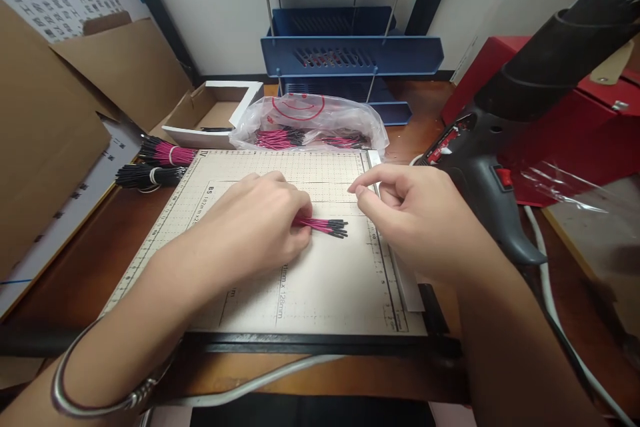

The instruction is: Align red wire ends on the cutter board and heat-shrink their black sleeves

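Pink wires with black tips lie in a small bunch on the gridded board. Their pink ends run in under the curled fingers of the left hand, which pinch them against the board, and the black tips poke out just past the fingertips. Near those tips, not touching them, the right hand hovers with thumb and forefinger nipped together; I cannot tell whether anything sits between them.

Both forearms are bare, with no sleeves showing. A thin silver metal bangle circles the left wrist at about seven o'clock in the view. The left hand and the right hand wear no rings or gloves, and the nails are short and plain.
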Action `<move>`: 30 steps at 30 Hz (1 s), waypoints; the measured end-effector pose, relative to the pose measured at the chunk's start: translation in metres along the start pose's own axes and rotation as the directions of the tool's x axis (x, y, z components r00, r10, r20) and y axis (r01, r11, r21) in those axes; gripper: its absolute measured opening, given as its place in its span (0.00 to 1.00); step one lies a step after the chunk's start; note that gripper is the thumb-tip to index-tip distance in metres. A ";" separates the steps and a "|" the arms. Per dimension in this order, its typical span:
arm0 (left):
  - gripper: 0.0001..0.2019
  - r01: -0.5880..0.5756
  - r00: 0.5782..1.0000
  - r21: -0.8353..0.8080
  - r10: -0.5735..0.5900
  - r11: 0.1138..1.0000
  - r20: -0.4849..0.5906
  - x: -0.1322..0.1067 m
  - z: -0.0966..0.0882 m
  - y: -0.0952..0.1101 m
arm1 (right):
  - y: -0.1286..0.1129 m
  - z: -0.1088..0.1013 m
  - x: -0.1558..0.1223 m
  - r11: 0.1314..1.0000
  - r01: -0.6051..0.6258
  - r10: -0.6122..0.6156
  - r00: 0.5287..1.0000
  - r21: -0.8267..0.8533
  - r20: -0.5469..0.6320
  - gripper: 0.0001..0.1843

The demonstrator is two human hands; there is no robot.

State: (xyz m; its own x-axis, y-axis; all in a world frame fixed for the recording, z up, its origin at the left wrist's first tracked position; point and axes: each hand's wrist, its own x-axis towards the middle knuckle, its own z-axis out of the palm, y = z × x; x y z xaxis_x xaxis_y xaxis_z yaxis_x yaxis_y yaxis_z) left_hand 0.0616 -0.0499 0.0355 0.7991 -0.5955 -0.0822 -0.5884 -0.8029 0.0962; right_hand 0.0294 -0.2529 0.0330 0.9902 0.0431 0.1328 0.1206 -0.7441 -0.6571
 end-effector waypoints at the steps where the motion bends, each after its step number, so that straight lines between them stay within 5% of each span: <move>1: 0.10 -0.008 1.000 0.052 0.007 0.999 0.028 0.003 -0.003 0.003 | 0.000 0.000 0.000 1.000 0.001 -0.001 1.000 0.009 0.003 0.12; 8: 0.07 -0.116 0.973 0.204 0.070 0.972 0.220 0.022 -0.019 0.023 | 0.003 0.002 0.000 0.999 0.022 -0.023 1.000 0.044 0.014 0.13; 19: 0.10 -0.062 0.992 0.340 0.020 0.938 0.128 0.014 -0.018 0.029 | 0.006 0.002 0.001 0.996 0.045 -0.045 0.999 0.080 -0.005 0.13; 24: 0.12 -0.192 0.981 0.325 0.180 0.926 0.067 0.002 -0.009 0.022 | 0.007 0.000 0.001 0.996 0.022 -0.022 1.000 0.086 -0.002 0.13; 30: 0.13 -0.216 0.971 0.277 0.236 0.936 -0.042 -0.014 0.008 0.003 | 0.008 0.000 0.002 0.995 0.006 -0.008 1.000 0.096 0.019 0.14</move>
State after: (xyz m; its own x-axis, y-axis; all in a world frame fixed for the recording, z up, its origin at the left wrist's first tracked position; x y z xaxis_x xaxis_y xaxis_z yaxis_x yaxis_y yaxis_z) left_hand 0.0478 -0.0437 0.0294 0.6423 -0.7663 -0.0156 -0.7573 -0.6313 -0.1670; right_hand 0.0323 -0.2586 0.0284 0.9904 0.0621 0.1238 0.1329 -0.6767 -0.7242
